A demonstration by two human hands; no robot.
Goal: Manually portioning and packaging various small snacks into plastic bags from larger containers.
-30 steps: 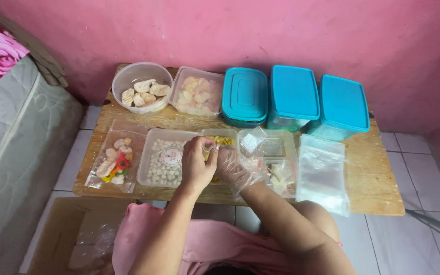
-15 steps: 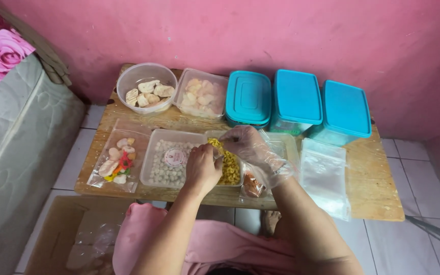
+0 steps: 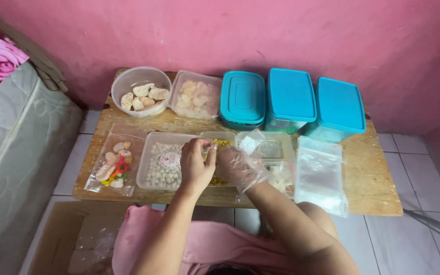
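My bare left hand [image 3: 194, 164] pinches a small clear bag [image 3: 208, 148] by its mouth, just above a clear tub of yellow pieces [image 3: 222, 143]. Against the bag from the right is my right hand [image 3: 234, 166], in a thin clear plastic glove with the fingers bunched. What those fingers hold is hidden. Both hands hover over the front middle of the low wooden table [image 3: 375, 188]. Directly left of my left hand sits a clear tub of small white balls [image 3: 160, 164].
A filled snack bag [image 3: 113, 165] lies at front left and a stack of clear bags [image 3: 319, 175] at front right. A divided clear tray [image 3: 270, 148] sits beside my right hand. Along the back stand a round bowl [image 3: 141, 90], a clear tub [image 3: 195, 95] and three teal-lidded boxes [image 3: 291, 97]. Mattress [image 3: 16, 153] at left, cardboard box [image 3: 70, 239] below.
Half a second ago my gloved right hand was stretched out over the yellow pieces. It has drawn back to the bag held by my left hand, as it was a second ago.
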